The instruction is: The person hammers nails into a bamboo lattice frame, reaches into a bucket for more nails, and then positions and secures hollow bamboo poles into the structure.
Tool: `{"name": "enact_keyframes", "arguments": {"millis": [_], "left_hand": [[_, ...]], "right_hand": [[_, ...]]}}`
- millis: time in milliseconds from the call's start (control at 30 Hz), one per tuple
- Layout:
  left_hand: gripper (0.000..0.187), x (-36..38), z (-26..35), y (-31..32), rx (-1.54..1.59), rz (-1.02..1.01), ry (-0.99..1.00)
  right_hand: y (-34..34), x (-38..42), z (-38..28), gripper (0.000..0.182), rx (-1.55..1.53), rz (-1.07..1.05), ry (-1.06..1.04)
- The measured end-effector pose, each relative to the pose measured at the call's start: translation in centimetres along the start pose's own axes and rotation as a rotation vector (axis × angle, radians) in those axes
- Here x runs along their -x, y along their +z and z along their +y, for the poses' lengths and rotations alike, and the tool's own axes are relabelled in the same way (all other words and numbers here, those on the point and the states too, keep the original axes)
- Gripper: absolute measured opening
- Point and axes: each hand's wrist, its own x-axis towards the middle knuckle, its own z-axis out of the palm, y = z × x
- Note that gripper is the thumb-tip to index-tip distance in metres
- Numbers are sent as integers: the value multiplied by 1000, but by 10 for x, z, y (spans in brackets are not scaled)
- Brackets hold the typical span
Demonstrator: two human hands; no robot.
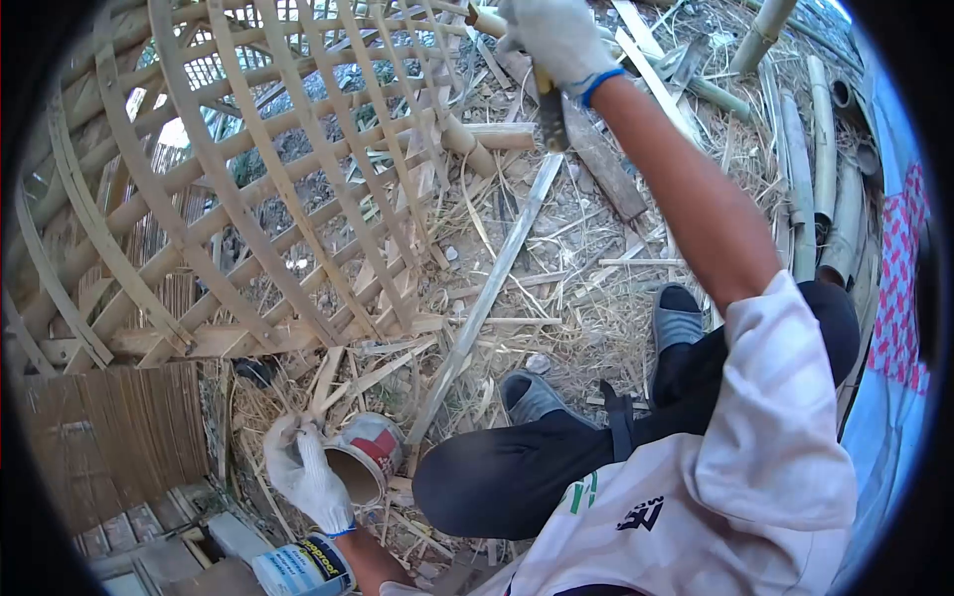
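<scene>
My right hand, in a white glove with a blue cuff, is raised at the top of the view. It is closed round a tool with a black-and-yellow handle; the rest of the tool is hidden by the glove. Low on the left, my left hand, also gloved, has its fingers bent together beside an open tin can. I cannot tell what is between those fingers. Just above them are wood strips and the bottom rail of a curved bamboo lattice.
A blue-and-white labelled tin stands at the lower left near a reed panel. Bamboo poles lie along the right, beside a blue cloth. Straw, slats and a long strip cover the ground before my sandalled feet.
</scene>
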Motion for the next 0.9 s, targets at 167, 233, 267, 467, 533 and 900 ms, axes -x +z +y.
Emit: {"name": "enact_keyframes", "arguments": {"millis": [167,233,267,467,533,900], "left_hand": [[18,-50,124,83,-250,-415,578],[20,-75,161,139,-340,-504,913],[19,-83,179,169,-434,-510,1044],[17,-135,187,316,-816,-872,956],[17,-145,171,341,-908,-979,825],[14,-182,115,360,-1084,-1144,1308]], "right_hand": [[25,162,88,32,-322,159,321],[24,222,110,27,-502,184,549],[22,241,123,28,-507,184,601],[44,275,176,29,-502,226,729],[39,257,170,30,-526,216,802],[36,237,168,33,-568,163,899]]}}
